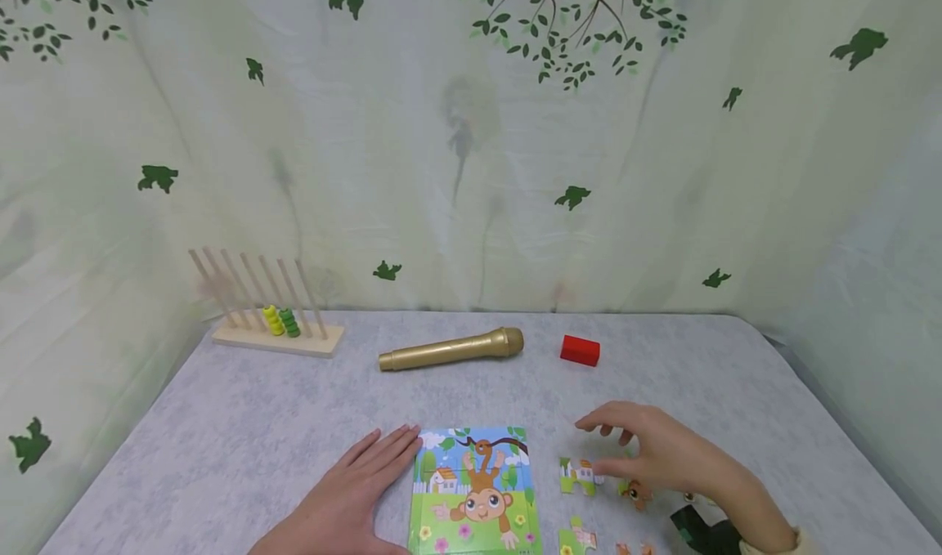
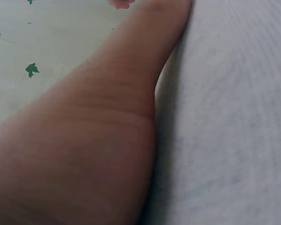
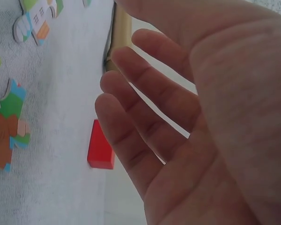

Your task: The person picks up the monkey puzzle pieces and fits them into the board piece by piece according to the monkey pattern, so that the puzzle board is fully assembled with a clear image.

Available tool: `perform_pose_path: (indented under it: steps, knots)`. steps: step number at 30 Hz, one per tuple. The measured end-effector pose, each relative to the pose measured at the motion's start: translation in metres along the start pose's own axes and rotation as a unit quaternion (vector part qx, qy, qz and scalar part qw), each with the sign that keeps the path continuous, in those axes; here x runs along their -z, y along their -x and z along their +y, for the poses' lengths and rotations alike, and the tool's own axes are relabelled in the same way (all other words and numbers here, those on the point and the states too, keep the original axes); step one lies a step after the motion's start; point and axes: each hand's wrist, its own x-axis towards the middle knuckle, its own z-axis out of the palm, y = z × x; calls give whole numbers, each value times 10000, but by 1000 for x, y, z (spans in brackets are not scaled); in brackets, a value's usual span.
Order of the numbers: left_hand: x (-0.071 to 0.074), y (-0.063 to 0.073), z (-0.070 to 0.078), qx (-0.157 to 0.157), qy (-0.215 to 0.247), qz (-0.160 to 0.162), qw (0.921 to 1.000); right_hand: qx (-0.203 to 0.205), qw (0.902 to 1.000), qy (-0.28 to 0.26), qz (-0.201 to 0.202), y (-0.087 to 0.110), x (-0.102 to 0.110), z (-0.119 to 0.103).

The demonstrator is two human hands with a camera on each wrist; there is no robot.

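Observation:
A puzzle board (image 1: 474,490) with a monkey hanging from a branch lies at the front middle of the table. My left hand (image 1: 356,490) rests palm down beside it, fingers straight, fingertips at its upper left edge. The left wrist view shows mostly my forearm and the base of the hand (image 2: 117,108). To the board's right my right hand (image 1: 655,449) hovers over loose jigsaw pieces, with fingers loosely bent and nothing held. Its thumb overlaps a house piece (image 1: 576,475) in the head view. A brown-and-green piece (image 3: 9,126) lies under it, and a green piece (image 1: 576,537) is nearer me.
Farther back lie a gold toy microphone (image 1: 452,351) and a red block (image 1: 580,351). A wooden peg stand (image 1: 275,341) with yellow and green beads stands at the back left. Several other pieces lie partly hidden by the right arm. A leaf-patterned curtain (image 1: 412,171) encloses the table.

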Motion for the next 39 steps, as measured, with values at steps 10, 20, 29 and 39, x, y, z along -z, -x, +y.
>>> perform_pose_path:
  steps: [10, 20, 29, 39]
  knots:
    - [0, 0, -1, 194, 265, -178, 9993, -224, 9996, -136, -136, 4, 6, 11]
    - [0, 0, -1, 96, 183, -130, 9997, -66, 9986, -466, -232, 12, 11, 31]
    - [0, -1, 0, 149, 189, -164, 9996, -282, 9959, -733, -446, 18, 14, 40]
    - [-1, -1, -1, 269, 293, -332, 9987, -886, 9875, -958, -882, 20, 11, 42]
